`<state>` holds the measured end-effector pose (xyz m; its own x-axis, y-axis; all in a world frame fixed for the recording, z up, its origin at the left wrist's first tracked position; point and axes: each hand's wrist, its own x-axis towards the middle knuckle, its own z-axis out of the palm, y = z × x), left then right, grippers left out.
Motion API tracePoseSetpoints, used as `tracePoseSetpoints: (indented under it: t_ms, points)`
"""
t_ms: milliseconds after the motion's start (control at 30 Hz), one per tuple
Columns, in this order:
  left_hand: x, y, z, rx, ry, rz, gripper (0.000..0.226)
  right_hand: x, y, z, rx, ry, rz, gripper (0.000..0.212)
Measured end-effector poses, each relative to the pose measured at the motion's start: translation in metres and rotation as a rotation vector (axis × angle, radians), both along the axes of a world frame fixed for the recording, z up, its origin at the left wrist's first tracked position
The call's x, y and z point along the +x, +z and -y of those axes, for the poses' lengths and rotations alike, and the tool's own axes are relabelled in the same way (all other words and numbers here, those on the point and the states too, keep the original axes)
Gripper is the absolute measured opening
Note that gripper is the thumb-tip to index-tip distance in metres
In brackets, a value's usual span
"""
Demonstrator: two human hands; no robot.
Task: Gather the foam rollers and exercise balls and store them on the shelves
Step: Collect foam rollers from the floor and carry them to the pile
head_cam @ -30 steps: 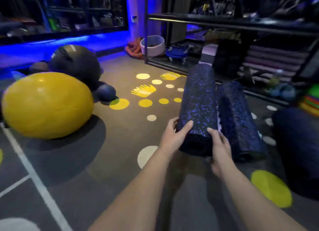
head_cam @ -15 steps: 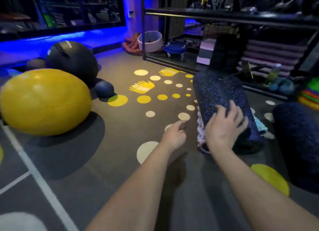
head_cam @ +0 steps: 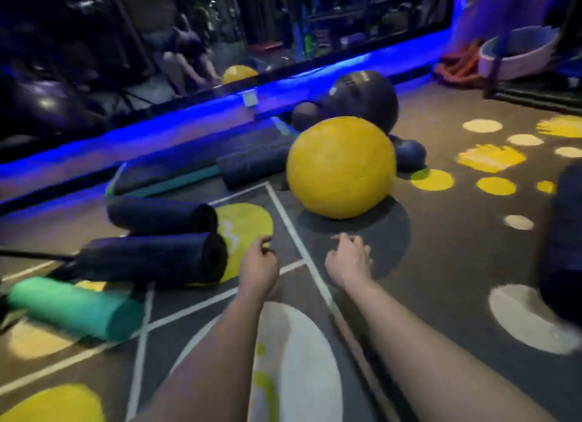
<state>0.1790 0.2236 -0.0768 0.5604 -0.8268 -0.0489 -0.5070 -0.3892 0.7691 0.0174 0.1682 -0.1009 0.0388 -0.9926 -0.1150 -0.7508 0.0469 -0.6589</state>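
The yellow ball (head_cam: 341, 167) lies on the floor, the dark rollers (head_cam: 157, 257) to its left and the green roller (head_cam: 72, 308) farther left. I judge the gathering step: next, reach and grasp one. Left hand (head_cam: 259, 267) and right hand (head_cam: 348, 261), just before the ball, are loosely curled, holding nothing.

The yellow ball (head_cam: 341, 167) looks like smooth, faintly shiny rubber. The 2 dark rolls (head_cam: 157, 243) at near left look matt and foamy. The floor (head_cam: 447, 248) looks like matt carpet.

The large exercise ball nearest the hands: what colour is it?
Plain yellow, clearest in the head view.
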Motion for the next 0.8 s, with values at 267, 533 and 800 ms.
tracePoseSetpoints:
  t_ms: [267, 533, 800]
  points:
    - [0.232, -0.043, -0.039, 0.135, 0.251, 0.151, 0.036, 0.175, -0.050, -0.039, -0.083, 0.533, -0.148, 0.051]
    - [0.264, -0.100, -0.019, -0.024, 0.420, -0.469, 0.042, 0.301, -0.049, 0.004, -0.096, 0.694, -0.279, 0.097]
    - [0.279, -0.114, -0.007, -0.131, 0.533, -1.126, 0.068, 0.358, -0.054, 0.045, 0.240, 0.485, 0.191, 0.128]
